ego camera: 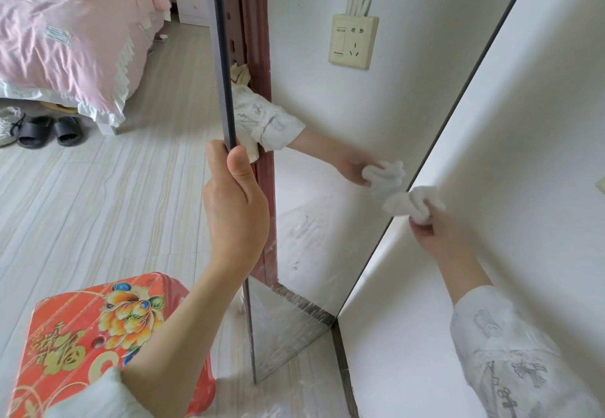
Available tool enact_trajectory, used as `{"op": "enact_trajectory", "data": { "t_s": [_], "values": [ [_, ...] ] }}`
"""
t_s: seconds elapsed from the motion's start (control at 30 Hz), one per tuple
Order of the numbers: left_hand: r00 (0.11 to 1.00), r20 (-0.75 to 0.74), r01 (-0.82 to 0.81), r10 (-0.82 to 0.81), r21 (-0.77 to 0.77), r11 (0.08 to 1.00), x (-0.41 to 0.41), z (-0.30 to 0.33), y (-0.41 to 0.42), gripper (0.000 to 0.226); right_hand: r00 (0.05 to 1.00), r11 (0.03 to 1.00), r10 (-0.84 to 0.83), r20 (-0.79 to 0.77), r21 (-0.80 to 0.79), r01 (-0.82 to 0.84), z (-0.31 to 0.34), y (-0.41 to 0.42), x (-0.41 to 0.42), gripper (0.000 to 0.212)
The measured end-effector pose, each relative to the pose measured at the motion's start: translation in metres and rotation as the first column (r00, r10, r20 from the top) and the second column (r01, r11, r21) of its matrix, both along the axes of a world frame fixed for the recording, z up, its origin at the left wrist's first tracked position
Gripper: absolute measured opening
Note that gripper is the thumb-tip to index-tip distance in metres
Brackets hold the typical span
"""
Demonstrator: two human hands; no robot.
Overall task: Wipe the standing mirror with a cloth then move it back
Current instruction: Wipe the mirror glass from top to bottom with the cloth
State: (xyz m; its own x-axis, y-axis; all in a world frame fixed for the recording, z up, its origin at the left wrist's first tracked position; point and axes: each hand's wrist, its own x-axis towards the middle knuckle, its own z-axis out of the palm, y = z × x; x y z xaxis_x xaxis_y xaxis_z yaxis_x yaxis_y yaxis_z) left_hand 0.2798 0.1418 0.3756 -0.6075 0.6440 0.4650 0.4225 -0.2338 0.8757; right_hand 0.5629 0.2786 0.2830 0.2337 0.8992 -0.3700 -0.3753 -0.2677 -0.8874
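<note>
One standing mirror (314, 155) occupies the centre of the view, upright on the pale floor (98, 208), its right edge meeting the white wall (507, 142) and its dark-framed left edge turned toward the camera. Smear marks show on the lower glass. One bed (65, 41) with pink bedding stands at upper left. One red stool (98, 335) with a gold and floral print sits at lower left, near the mirror's foot.

Two hands are in view. The left hand (234, 208) grips the mirror's left frame edge, thumb on the near face, fingers wrapped behind. The right hand (429, 231) clutches one bunched white cloth (412, 205), fingers closed round it, and holds it against the glass at the mirror's right edge. The glass reflects this arm and cloth.

One wall socket plate (353, 41) with one switch appears as a reflection in the upper glass. One pair of dark slippers (50, 131) lies beside the bed, with part of one grey shoe (8, 126) just left of them.
</note>
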Motion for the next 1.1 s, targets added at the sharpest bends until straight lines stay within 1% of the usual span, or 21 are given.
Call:
{"op": "enact_trajectory", "data": {
  "t_s": [0.03, 0.1, 0.23, 0.3, 0.37, 0.4, 0.43, 0.47, 0.5, 0.53, 0.57, 0.6, 0.67, 0.73, 0.8, 0.87, 0.93, 0.97, 1.0, 1.07, 1.1],
  "values": [
    [1.000, 0.002, -0.005, 0.005, -0.002, 1.000, -0.001, 0.000, 0.001, 0.028, 0.994, 0.997, -0.038, -0.098, 0.058, 0.044, 0.011, 0.003, 0.001, 0.024],
    [1.000, 0.009, -0.019, 0.019, -0.007, 1.000, -0.003, -0.001, 0.002, 0.027, 0.971, 0.989, -0.092, -0.220, 0.089, 0.114, 0.026, 0.009, 0.000, 0.019],
    [1.000, 0.018, -0.021, 0.020, 0.016, 1.000, -0.003, -0.003, 0.004, 0.031, 0.966, 0.999, -0.031, -0.256, 0.025, 0.039, 0.018, 0.017, -0.021, 0.008],
    [1.000, 0.020, -0.013, 0.012, 0.037, 0.999, -0.003, -0.003, 0.004, 0.032, 0.969, 0.999, -0.047, -0.243, -0.020, 0.044, 0.003, 0.020, -0.028, 0.002],
    [1.000, 0.020, -0.014, 0.013, 0.050, 0.999, -0.004, -0.004, 0.005, 0.033, 0.971, 0.997, -0.010, -0.239, -0.076, -0.008, -0.017, 0.023, -0.025, 0.018],
    [1.000, 0.020, -0.016, 0.015, 0.056, 0.998, -0.004, -0.005, 0.006, 0.033, 0.962, 0.989, 0.054, -0.269, -0.119, -0.089, -0.028, 0.020, -0.021, 0.022],
    [1.000, 0.019, -0.018, 0.017, 0.060, 0.998, -0.004, -0.005, 0.007, 0.033, 0.954, 0.962, 0.143, -0.264, -0.190, -0.196, -0.038, 0.016, -0.019, 0.023],
    [1.000, 0.018, -0.021, 0.020, 0.064, 0.998, -0.004, -0.006, 0.007, 0.033, 0.957, 0.914, 0.172, -0.233, -0.325, -0.243, -0.049, 0.009, -0.019, 0.019],
    [1.000, 0.018, -0.022, 0.021, 0.066, 0.998, -0.005, -0.006, 0.007, 0.033, 0.974, 0.880, 0.184, -0.130, -0.420, -0.222, -0.058, 0.002, -0.019, 0.015],
    [1.000, 0.018, -0.020, 0.019, 0.065, 0.998, -0.005, -0.007, 0.008, 0.033, 0.985, 0.875, 0.165, 0.058, -0.470, -0.119, -0.066, -0.001, -0.019, 0.013],
    [1.000, 0.017, -0.018, 0.017, 0.061, 0.998, -0.005, -0.007, 0.008, 0.033, 0.969, 0.893, 0.085, 0.233, -0.449, 0.029, -0.073, -0.005, -0.018, 0.017],
    [1.000, 0.018, -0.014, 0.013, 0.054, 0.998, -0.005, -0.007, 0.007, 0.033, 0.959, 0.910, 0.030, 0.281, -0.404, 0.090, -0.075, -0.009, -0.018, 0.023],
    [1.000, 0.020, -0.007, 0.006, 0.041, 0.999, -0.004, -0.006, 0.006, 0.033, 0.953, 0.953, -0.046, 0.298, -0.272, 0.131, -0.066, -0.017, -0.019, 0.028],
    [1.000, 0.014, 0.001, -0.001, 0.027, 1.000, -0.004, -0.004, 0.005, 0.032, 0.900, 0.984, -0.064, 0.432, -0.124, 0.129, -0.049, -0.026, -0.019, 0.027],
    [1.000, 0.008, 0.006, -0.006, 0.019, 1.000, -0.004, -0.003, 0.004, 0.030, 0.831, 0.997, -0.075, 0.552, 0.064, 0.047, -0.023, -0.037, -0.026, 0.024],
    [1.000, 0.007, 0.006, -0.006, 0.012, 1.000, -0.005, -0.002, 0.003, 0.029, 0.728, 0.960, -0.102, 0.678, 0.258, -0.105, 0.004, -0.052, -0.042, 0.025],
    [1.000, 0.009, 0.003, -0.003, -0.009, 1.000, -0.005, -0.002, 0.001, 0.028, 0.526, 0.880, -0.188, 0.830, 0.380, -0.285, 0.029, -0.063, -0.060, 0.024],
    [1.000, 0.013, 0.007, -0.007, -0.019, 1.000, -0.004, -0.002, 0.001, 0.026, 0.429, 0.818, -0.258, 0.866, 0.432, -0.379, 0.039, -0.066, -0.068, 0.022],
    [1.000, 0.016, 0.010, -0.009, -0.027, 1.000, -0.003, -0.002, 0.001, 0.025, 0.360, 0.753, -0.322, 0.876, 0.467, -0.463, 0.047, -0.068, -0.077, 0.023],
    [1.000, 0.022, 0.015, -0.014, -0.040, 0.999, -0.003, -0.002, 0.000, 0.023, 0.300, 0.669, -0.397, 0.868, 0.497, -0.553, 0.057, -0.069, -0.094, 0.027],
    [1.000, 0.023, 0.020, -0.019, -0.047, 0.999, -0.003, -0.001, 0.000, 0.023, 0.300, 0.640, -0.422, 0.856, 0.515, -0.571, 0.057, -0.069, -0.103, 0.030]
  ]
}}
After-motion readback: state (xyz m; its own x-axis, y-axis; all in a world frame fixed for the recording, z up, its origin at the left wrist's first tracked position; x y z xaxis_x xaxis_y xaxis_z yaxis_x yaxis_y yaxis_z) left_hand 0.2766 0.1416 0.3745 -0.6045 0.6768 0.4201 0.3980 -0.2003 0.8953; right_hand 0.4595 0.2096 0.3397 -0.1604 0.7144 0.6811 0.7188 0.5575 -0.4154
